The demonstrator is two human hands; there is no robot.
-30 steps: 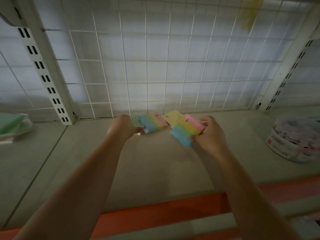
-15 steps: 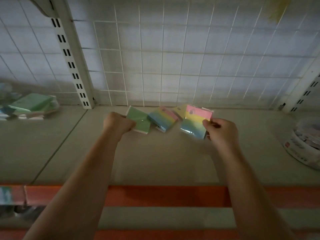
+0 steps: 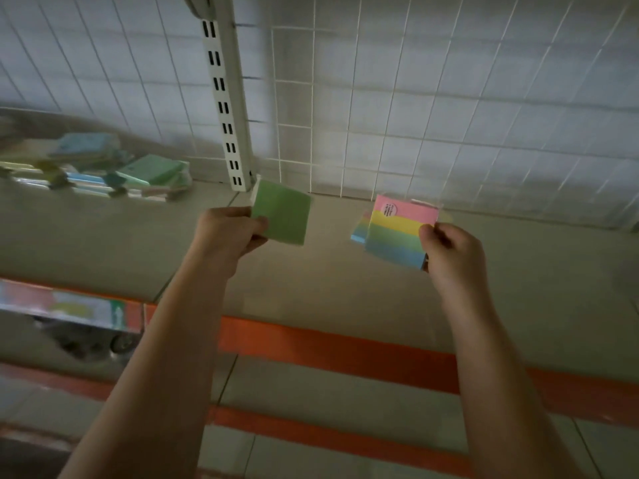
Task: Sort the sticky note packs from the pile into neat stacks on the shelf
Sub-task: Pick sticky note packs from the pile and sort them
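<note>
My left hand grips a plain green sticky note pack by its left edge, held above the shelf. My right hand pinches a rainbow-striped pack with pink, yellow, green and blue bands. Behind that pack's left edge shows the corner of another striped pack; whether it rests on the shelf or is held I cannot tell. A loose pile of green and blue packs lies at the far left of the shelf.
A white slotted upright rises at the back between two wire-grid panels. The shelf's front edge carries an orange strip. A lower shelf and a colourful box sit below left.
The view has swung left, bringing the pile into sight. My hands have spread apart. The striped pack that sat beside the green one at my left hand now shows over by my right hand.
</note>
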